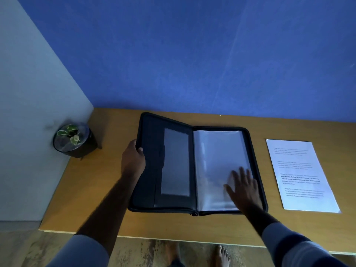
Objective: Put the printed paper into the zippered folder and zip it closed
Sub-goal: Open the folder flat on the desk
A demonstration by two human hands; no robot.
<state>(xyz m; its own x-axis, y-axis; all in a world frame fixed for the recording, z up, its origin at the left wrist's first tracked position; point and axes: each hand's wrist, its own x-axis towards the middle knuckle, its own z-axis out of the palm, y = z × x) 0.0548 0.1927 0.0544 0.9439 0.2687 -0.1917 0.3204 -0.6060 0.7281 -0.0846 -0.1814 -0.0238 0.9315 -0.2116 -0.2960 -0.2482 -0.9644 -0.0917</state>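
Observation:
A black zippered folder [148, 180] lies open on the wooden table [107, 205], its left cover raised a little off the surface. My left hand [133, 160] grips the outer edge of that left cover, thumb over the rim. On the right half, clear plastic sleeves [215, 155] lie flat, and my right hand [243, 186] rests on them near the lower right, fingers spread and straight. The printed paper [300, 176] lies flat on the table to the right of the folder, text side up, apart from both hands.
A small potted plant [74, 140] in a black pot stands at the table's back left corner beside a grey wall. A blue wall runs along the table's far edge. The table's front edge is near my bare feet [221, 255].

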